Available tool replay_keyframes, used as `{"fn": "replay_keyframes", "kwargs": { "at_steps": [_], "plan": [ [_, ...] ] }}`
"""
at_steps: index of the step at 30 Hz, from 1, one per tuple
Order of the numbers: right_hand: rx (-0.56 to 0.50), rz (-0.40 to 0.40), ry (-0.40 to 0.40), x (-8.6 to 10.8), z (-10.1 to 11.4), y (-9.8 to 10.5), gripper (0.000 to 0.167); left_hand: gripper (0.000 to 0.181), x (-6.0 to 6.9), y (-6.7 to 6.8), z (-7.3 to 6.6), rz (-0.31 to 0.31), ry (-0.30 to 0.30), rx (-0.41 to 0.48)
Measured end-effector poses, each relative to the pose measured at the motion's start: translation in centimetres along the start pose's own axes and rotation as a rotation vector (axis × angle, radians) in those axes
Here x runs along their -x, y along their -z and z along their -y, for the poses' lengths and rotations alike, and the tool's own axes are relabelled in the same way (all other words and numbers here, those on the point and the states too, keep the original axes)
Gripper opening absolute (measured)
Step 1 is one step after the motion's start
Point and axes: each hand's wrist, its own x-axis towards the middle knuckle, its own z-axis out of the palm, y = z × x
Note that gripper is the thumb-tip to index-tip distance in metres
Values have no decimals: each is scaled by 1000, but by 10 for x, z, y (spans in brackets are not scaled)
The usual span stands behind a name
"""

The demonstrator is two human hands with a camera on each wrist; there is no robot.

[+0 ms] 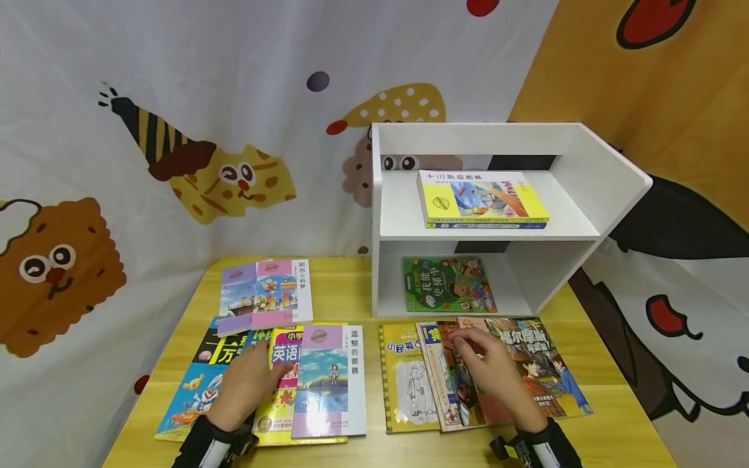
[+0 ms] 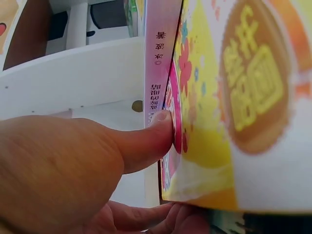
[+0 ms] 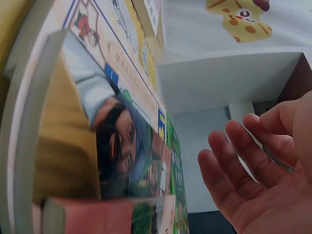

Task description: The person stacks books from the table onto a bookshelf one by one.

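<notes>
In the head view my left hand is at the left edge of a yellow book with a pink title panel. The left wrist view shows the thumb on the yellow book's cover and the fingers curled by its edge, pinching it. A lilac-and-white book overlaps its right side, and a blue book lies at its left. My right hand hovers over a row of overlapping books, including a reddish-brown one and a detective-story book. In the right wrist view its fingers are loosely bent, apart from the covers.
A white two-tier shelf stands at the back right. Yellow-covered books lie on its upper tier, a green book on the lower. Two lilac-and-pink books lie behind my left hand. A yellow comic book is at centre right.
</notes>
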Motion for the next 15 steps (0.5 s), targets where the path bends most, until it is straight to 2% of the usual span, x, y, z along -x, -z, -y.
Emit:
{"fn": "replay_keyframes", "kwargs": {
  "at_steps": [3,8,15],
  "plan": [
    [-5,49,41,1,8,-10,20,81,0,-1,-1,5,12,3],
    [57,225,169,4,41,-45,26,83,3,-1,-3,-12,6,-48],
    [195,438,281,1,85,-100,57,94,3,-3,-7,-1,-7,-75]
  ]
}}
